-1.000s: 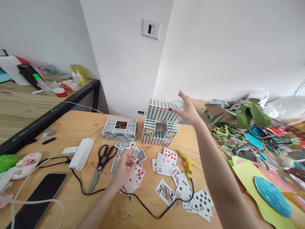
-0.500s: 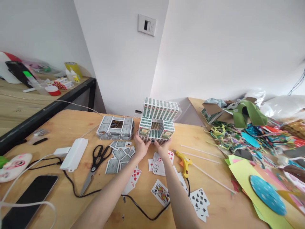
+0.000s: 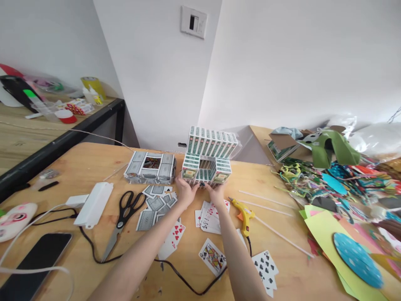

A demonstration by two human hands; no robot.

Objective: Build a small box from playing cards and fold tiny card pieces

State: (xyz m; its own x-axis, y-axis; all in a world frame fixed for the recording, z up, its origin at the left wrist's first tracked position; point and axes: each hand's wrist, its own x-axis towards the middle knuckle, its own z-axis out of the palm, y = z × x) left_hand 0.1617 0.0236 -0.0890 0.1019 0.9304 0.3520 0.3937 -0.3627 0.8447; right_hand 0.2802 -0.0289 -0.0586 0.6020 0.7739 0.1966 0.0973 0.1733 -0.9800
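Note:
A chair-shaped structure of green-and-white playing-card boxes (image 3: pixel 190 162) stands near the table's back edge, with a tall row of upright boxes behind and a stack at each side. My left hand (image 3: pixel 186 192) grips its front left corner, while my right hand (image 3: pixel 216 193) grips the front right. Both thumbs meet near the middle of its front edge; the other fingers are mostly hidden. To the left sits a block covered in grey-backed playing cards (image 3: pixel 166 167), with an opening on top. Loose playing cards (image 3: pixel 211 217) lie below and between my forearms.
A yellow glue gun (image 3: pixel 246 215) lies right of my right forearm beside thin white glue sticks (image 3: pixel 269 205). On the left are black-handled scissors (image 3: pixel 120 221), a white power adapter (image 3: pixel 94 205) and a phone (image 3: pixel 36 265). A black cord crosses under my forearms. Craft scraps (image 3: pixel 328 184) pile up at right.
The camera view has shifted slightly. Both hands stay at the front corners of the card-box structure, which shows no clear movement on the table.

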